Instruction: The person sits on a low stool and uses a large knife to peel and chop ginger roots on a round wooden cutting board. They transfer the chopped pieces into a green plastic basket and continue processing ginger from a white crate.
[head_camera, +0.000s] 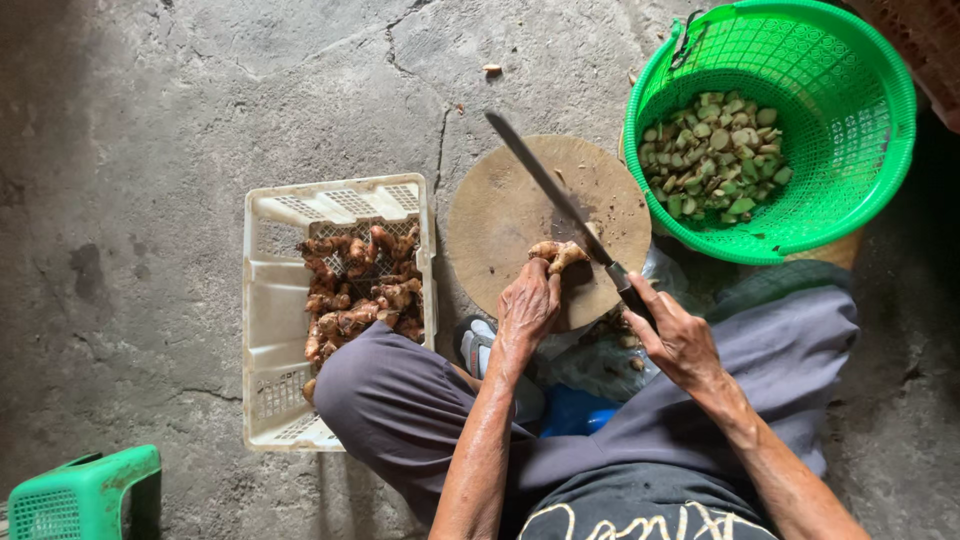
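Note:
My left hand (527, 308) presses a knobbly piece of ginger root (556, 253) down on a round wooden chopping board (505, 215). My right hand (676, 338) grips the dark handle of a long knife (555, 192). Its blade lies slanted across the board, with the edge right beside the ginger. Both hands are in the middle of the head view, above my bent knees in grey trousers.
A white plastic crate (272, 300) with several ginger roots sits left of the board. At the upper right a green round basket (860, 130) holds cut ginger pieces (712, 153). A green stool (85, 495) stands at the lower left. The floor is cracked concrete.

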